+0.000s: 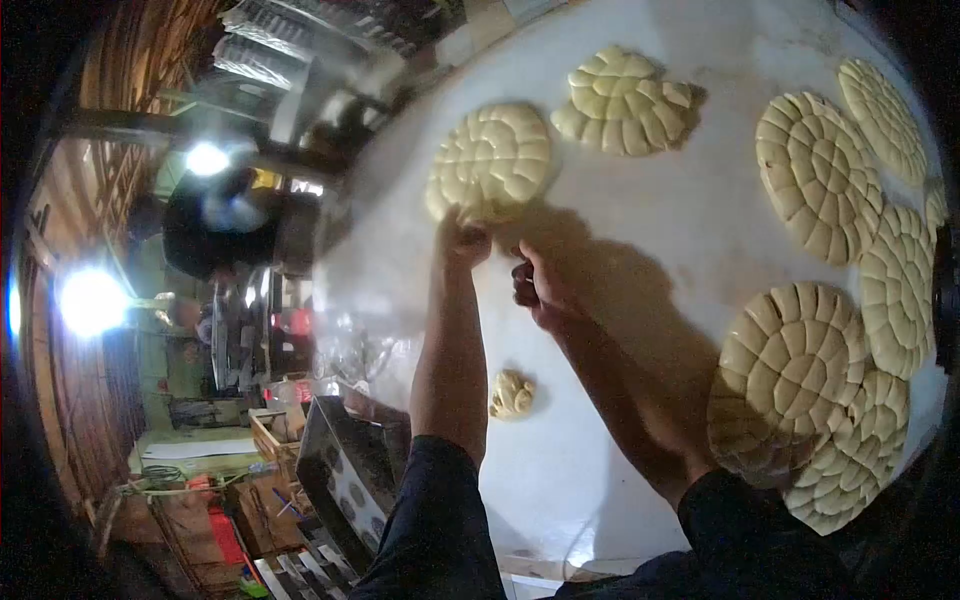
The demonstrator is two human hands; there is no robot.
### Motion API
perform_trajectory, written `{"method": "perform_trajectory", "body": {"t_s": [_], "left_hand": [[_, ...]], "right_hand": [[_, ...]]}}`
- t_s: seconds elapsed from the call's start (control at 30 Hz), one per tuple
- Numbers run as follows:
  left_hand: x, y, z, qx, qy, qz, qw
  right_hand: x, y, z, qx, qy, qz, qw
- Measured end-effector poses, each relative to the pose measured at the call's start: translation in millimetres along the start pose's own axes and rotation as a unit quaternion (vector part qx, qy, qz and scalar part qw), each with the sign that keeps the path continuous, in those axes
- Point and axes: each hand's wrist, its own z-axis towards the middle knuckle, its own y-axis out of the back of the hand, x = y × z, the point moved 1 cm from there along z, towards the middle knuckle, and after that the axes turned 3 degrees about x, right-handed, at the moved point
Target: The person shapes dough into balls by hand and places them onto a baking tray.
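A flat round of pale dough point(488, 160), cut into segments, lies on the white tabletop point(620, 240). My left hand point(468, 240) is at its near edge, fingers curled and touching the dough; the fingertips are partly hidden. Just to the right, apart from the dough, my right hand point(540, 288) is closed with its index finger forward. Something small and dark may be in it, but I cannot make it out. A second segmented dough round point(620, 105) lies beyond, its right edge uneven. Nearer me sits a small lump of dough point(512, 395).
Several segmented rounds point(800, 350) lie close together along the right side, some overlapping. At the left table edge are clear plastic wrap point(355, 350) and a metal box with round holes point(345, 480). A person in dark clothing point(220, 225) is beyond, near bright lamps point(92, 302).
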Motion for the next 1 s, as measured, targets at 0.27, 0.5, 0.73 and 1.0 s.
{"method": "perform_trajectory", "body": {"t_s": [0.27,0.5,0.73,1.0], "left_hand": [[3.7,78.6,30.3,0.072,-0.248,0.264,0.929],[121.4,81.6,-127.5,-0.300,-0.369,0.596,0.647],[222.1,126.4,-251.9,-0.089,-0.514,0.512,0.682],[233.1,164.4,-425.0,0.066,-0.514,0.417,0.747]], "right_hand": [[-37.3,-46.6,104.9,-0.076,0.092,-0.140,0.983],[-86.5,31.9,22.2,-0.162,0.104,-0.296,0.936],[-61.3,30.2,-208.4,0.012,0.062,-0.094,0.994],[-147.1,-5.7,-359.6,0.043,0.238,-0.128,0.962]]}}
